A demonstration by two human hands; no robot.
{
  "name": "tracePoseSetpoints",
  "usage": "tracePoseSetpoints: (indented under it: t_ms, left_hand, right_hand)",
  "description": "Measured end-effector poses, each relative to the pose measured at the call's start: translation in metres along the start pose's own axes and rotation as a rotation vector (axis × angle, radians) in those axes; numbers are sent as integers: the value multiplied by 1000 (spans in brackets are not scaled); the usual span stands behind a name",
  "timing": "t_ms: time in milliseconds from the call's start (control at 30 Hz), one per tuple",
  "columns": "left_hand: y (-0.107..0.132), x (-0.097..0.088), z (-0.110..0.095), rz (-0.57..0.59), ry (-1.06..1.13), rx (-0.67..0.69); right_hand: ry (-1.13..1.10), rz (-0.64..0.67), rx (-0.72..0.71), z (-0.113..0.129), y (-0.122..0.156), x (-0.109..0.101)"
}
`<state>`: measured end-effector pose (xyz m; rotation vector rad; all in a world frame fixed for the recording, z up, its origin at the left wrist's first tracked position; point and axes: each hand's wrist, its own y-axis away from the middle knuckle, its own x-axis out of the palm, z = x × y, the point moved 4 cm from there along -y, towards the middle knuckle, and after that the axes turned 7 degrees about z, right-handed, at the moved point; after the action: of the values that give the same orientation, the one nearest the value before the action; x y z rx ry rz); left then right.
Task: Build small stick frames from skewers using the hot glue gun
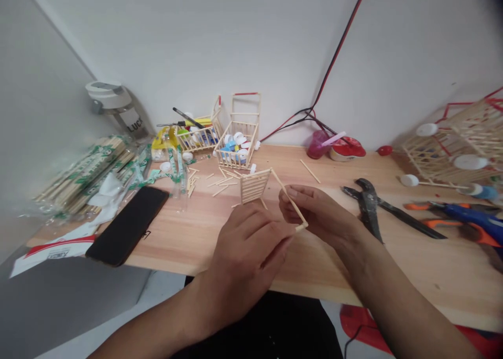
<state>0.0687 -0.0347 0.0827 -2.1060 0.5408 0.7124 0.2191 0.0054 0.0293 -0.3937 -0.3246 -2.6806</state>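
My two hands meet over the front middle of the wooden desk (393, 275). A small frame of thin wooden sticks (255, 186), like a little fence panel with a long stick running off it, is held between them. My right hand (314, 212) pinches the long stick near its lower end. My left hand (245, 254) is curled with its fingertips at the same end of the stick. The panel part rises above my left hand, tilted toward the wall.
Two small stick carts (239, 139) with bottle caps stand at the back, loose sticks around them. Packs of sticks (90, 170) and a black phone (128, 225) lie left. Pliers (367, 204), a blue glue gun (475, 217) and a larger stick cart (456, 144) are right.
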Motion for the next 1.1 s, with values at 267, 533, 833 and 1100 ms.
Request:
tracePoseSetpoints:
  t_ms: [267,533,833,1100]
  left_hand:
    - [2,2,0,-39,6,3]
    - [3,4,3,-63,34,7]
    - [2,5,2,-76,23,22]
    - [4,6,2,-99,25,31]
  right_hand:
    - [17,0,-25,0,0,-2]
    - [9,8,-36,0,-1,-1]
    - [-5,14,-36,0,-1,0]
    - [-10,8,-42,0,-1,0]
